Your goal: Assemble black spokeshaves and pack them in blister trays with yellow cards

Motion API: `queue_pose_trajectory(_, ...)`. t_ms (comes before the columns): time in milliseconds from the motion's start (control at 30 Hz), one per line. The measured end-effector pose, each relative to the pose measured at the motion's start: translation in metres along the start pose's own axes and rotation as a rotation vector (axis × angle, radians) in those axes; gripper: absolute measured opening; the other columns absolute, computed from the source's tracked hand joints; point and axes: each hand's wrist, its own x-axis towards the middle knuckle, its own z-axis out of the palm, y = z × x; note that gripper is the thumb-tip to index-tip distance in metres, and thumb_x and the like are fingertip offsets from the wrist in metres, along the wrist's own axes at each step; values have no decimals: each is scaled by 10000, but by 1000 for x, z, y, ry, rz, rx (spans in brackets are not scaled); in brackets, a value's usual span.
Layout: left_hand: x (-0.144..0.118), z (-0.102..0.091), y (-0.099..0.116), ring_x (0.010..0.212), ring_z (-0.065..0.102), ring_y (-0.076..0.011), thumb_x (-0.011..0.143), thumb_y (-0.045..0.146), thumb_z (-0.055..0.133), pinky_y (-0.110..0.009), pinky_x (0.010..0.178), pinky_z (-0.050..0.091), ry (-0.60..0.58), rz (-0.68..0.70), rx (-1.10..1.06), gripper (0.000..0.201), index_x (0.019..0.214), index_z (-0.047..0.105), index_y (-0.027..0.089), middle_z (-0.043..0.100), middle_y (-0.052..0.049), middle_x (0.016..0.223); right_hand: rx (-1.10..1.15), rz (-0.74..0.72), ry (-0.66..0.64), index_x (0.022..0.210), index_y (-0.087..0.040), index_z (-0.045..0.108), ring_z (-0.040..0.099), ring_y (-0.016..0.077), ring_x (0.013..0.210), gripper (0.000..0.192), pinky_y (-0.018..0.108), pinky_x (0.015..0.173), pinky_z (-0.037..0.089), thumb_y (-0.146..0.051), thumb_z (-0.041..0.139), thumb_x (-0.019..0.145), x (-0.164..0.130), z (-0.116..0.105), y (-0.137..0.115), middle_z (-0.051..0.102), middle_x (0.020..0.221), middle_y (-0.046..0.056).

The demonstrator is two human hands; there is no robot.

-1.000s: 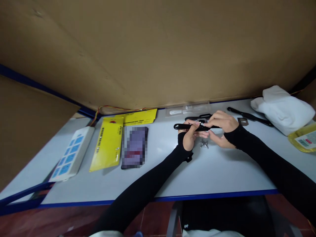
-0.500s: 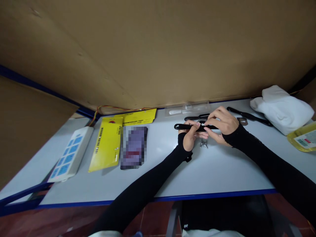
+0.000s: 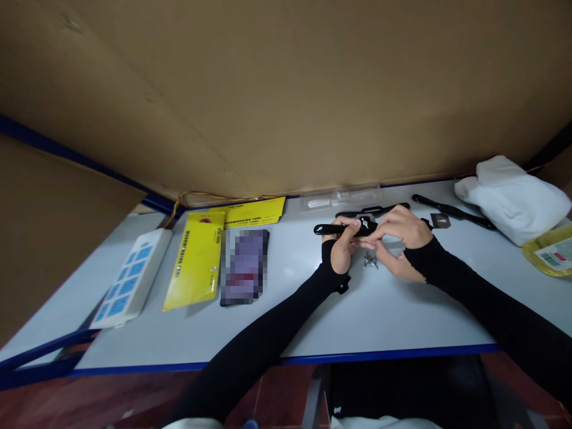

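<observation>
My left hand [image 3: 342, 251] is wrapped round a black spokeshave [image 3: 329, 229], held level above the table with the thumb on top near its middle. A small silvery part [image 3: 364, 223] shows at the centre of the tool. Fingers pinched together, my right hand [image 3: 410, 231] works at the near side of that middle, against my left fingertips. What lies in the pinch is hidden. Below the hands are several small silvery screws [image 3: 370, 262] on the table. A black metal piece [image 3: 342, 285] pokes out from beneath my left wrist.
Behind the hands lie a second black spokeshave [image 3: 393, 208], a third [image 3: 451, 210] and a dark flat blade [image 3: 441, 221]. A white cloth bundle [image 3: 513, 196] and yellow bottle [image 3: 552, 250] stand right. Left are yellow cards [image 3: 194, 256], a pixelated dark item [image 3: 245, 268] and a power strip [image 3: 134, 277].
My right hand has shifted from the top of the spokeshave's centre down to its near side, uncovering the silvery part. My left hand keeps its hold in about the same place.
</observation>
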Motion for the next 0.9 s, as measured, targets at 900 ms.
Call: queue_pose_trajectory(900, -7, 6, 4, 548, 753, -289, 726, 451, 884, -379, 504, 638, -76, -73, 60, 431, 830, 555, 193, 701, -16, 590, -211, -199, -133, 1099, -283, 801, 522, 229, 891, 174, 373, 770, 511, -283, 688, 967, 7, -4, 45, 698, 919, 70)
